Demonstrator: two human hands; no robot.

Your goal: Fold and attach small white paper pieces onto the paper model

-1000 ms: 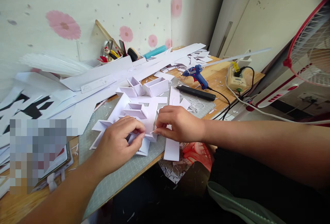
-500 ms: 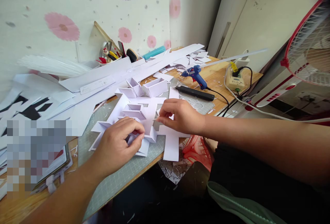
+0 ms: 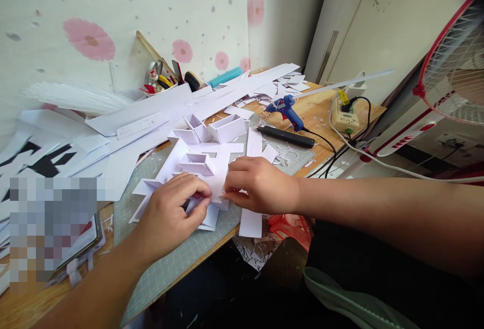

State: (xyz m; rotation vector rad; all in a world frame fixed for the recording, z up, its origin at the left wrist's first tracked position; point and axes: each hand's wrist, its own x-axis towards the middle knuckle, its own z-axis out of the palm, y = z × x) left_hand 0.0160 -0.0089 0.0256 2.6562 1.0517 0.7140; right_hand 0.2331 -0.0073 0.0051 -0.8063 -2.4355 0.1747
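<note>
A white foam-board model (image 3: 219, 175) with upright walls and small box shapes lies on the grey-green cutting mat (image 3: 162, 268). My left hand (image 3: 177, 205) is closed at the model's near side, thumb and forefinger pinching by one of its low walls. Its other fingers are curled and partly hidden. At the model's right edge, my right hand (image 3: 260, 182) is closed with its fingertips together, close to the left fingertips. Whatever lies between the right fingertips is too small to make out. Under the right hand is a flat white board strip (image 3: 250, 224).
A blue glue gun (image 3: 285, 111) with a long clear stick and a black cutter-like tool (image 3: 287, 137) lie behind my right hand. White board sheets (image 3: 147, 104) cover the back left. A power strip (image 3: 345, 117) and a fan (image 3: 454, 66) stand at right.
My right hand has moved slightly down and left, from beside the model's gap to its near right corner. My left hand has stayed almost still.
</note>
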